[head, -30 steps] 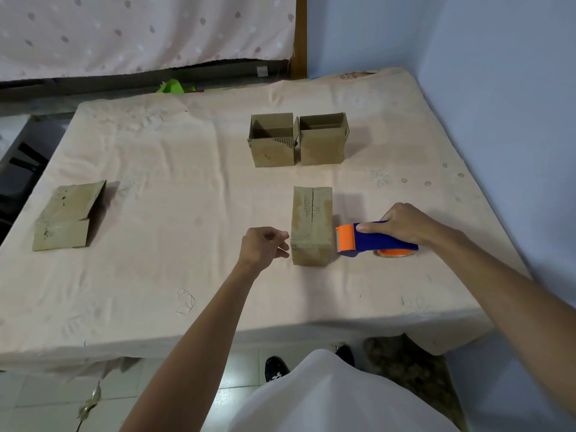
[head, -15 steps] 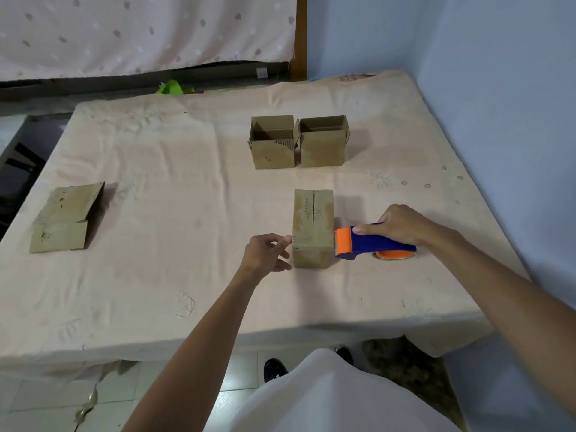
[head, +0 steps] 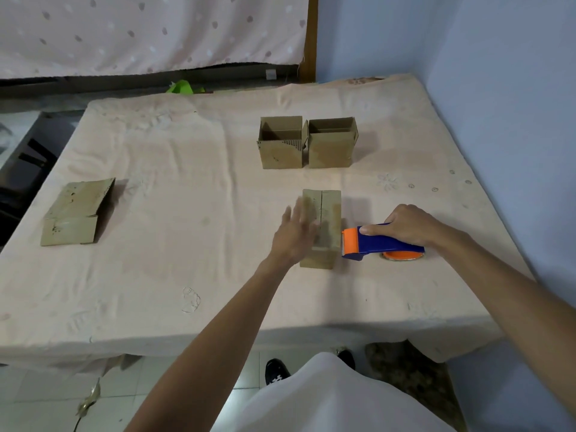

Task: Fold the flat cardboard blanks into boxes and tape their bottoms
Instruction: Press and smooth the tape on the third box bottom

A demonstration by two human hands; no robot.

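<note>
A folded cardboard box [head: 327, 213] stands bottom up near the table's front, its two bottom flaps meeting in a seam on top. My left hand [head: 296, 235] is over its left side with fingers straight and spread, blurred by motion. My right hand [head: 408, 227] grips the blue handle of an orange-and-blue tape dispenser [head: 374, 243] that rests on the table just right of the box. A flat cardboard blank [head: 74, 213] lies at the far left. Two finished open-topped boxes [head: 307, 143] stand side by side further back.
The table is covered with a beige cloth [head: 187, 275] and meets a blue wall on the right. A spotted curtain hangs behind, with a green object [head: 182, 87] at the far edge. My shoes and tiled floor show below the front edge.
My left hand has uncurled and moved right and forward, from beside the box's left edge onto its top. The right hand and tape dispenser have barely moved.
</note>
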